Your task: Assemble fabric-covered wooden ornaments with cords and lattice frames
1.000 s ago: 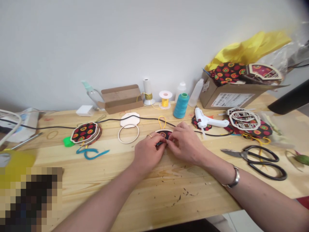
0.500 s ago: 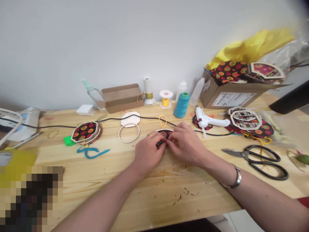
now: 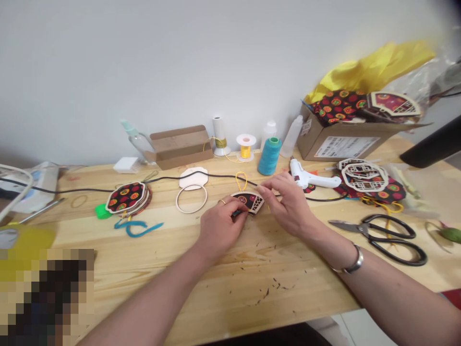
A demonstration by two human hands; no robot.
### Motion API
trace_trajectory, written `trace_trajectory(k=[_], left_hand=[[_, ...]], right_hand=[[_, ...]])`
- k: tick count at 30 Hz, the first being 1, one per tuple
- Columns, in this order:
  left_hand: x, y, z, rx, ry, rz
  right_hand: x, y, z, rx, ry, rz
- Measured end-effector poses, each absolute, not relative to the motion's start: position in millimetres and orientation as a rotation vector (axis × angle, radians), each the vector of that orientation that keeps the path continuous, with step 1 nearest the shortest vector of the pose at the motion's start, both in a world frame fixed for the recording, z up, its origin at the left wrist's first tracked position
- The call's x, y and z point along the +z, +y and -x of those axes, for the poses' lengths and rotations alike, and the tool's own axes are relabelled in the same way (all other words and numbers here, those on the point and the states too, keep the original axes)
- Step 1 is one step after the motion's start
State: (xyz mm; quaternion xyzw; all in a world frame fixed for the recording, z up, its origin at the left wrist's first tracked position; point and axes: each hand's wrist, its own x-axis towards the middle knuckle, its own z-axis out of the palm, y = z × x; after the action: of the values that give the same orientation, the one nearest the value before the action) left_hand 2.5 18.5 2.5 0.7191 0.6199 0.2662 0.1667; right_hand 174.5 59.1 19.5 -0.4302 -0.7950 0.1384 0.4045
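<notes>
A small fan-shaped ornament (image 3: 256, 203) with a pale wooden frame and dark patterned cloth lies at the middle of the wooden table. A yellow cord loop (image 3: 241, 180) rises from its top edge. My left hand (image 3: 222, 222) is closed on the ornament's left part and hides that end. Just off the upper right edge is my right hand (image 3: 286, 202), its thumb and fingertips pinched together; whatever lies between them is too small to make out. The lattice at the ornament's right end shows.
To the right are a white glue gun (image 3: 315, 179), black-handled scissors (image 3: 382, 234) and a full cardboard box (image 3: 342, 139). Behind stands a teal thread cone (image 3: 269, 156). Leftward lie a wooden ring (image 3: 191, 199), stacked patterned pieces (image 3: 127, 198) and a blue cord (image 3: 139, 229).
My right hand has moved up and right, away from my left fingertips, uncovering the ornament's lattice end. My left hand keeps its hold.
</notes>
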Motion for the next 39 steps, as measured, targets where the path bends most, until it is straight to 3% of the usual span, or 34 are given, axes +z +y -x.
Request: trace_trajectory(k=[13,39], left_hand=[[0.2,18.7,-2.3,0.795,1.753,-2.046],[0.8,18.5,-2.4,0.736,1.831,-2.025]], right_hand=[[5.2,74.2,-181.4,0.535,-2.294,0.816],[-0.1,81.4,-176.4,0.387,-2.36,0.598]])
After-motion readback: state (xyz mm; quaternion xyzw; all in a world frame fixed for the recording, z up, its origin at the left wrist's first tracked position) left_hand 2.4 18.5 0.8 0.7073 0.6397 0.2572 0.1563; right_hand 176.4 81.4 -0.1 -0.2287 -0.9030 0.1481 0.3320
